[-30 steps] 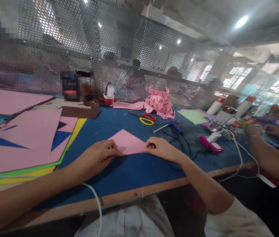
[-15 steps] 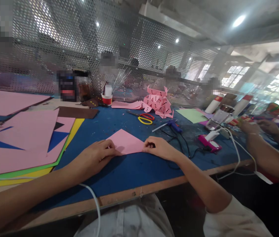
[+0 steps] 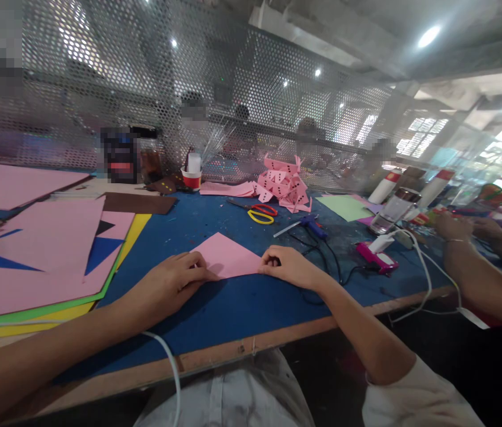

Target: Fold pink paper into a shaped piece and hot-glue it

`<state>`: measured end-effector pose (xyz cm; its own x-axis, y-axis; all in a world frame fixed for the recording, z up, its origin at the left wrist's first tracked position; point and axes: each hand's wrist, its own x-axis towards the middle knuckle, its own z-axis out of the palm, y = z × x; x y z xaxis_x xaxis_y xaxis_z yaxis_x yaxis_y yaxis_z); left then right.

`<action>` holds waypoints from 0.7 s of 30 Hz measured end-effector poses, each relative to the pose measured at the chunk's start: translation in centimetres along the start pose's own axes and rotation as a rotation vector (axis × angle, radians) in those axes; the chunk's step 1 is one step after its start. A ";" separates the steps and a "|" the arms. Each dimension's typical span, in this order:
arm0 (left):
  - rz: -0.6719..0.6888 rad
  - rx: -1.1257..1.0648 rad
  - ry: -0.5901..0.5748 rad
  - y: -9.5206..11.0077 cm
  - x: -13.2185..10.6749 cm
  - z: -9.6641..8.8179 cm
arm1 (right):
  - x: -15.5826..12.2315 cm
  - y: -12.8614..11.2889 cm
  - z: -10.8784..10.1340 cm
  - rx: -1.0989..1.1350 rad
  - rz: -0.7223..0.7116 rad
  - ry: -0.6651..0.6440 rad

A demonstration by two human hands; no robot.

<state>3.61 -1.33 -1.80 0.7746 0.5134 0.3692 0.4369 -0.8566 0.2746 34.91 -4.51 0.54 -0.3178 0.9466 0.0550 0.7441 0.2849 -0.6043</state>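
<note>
A folded pink paper triangle lies flat on the blue table. My left hand rests on its left corner, fingers curled and pressing the paper down. My right hand pinches the paper's right corner with fingers curled. Both forearms stretch in from the near edge.
A stack of large pink, blue, green and yellow sheets lies at the left. Scissors, a pile of pink cut shapes, a glue gun with cables and a red cup stand behind. Another person's arms work at the right.
</note>
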 end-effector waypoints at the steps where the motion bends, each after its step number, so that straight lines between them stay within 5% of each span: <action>1: -0.002 -0.001 0.000 0.0 0.0 0.0 | 0.0 0.1 0.0 0.002 0.002 0.002; 21: -0.018 -0.020 -0.017 0.1 0.0 0.0 | -0.7 1.1 -1.6 -0.011 0.042 -0.019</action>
<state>3.64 -1.38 -1.77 0.7743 0.5277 0.3492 0.4418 -0.8459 0.2987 36.82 -4.60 1.10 -0.2972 0.9547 0.0147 0.7636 0.2469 -0.5967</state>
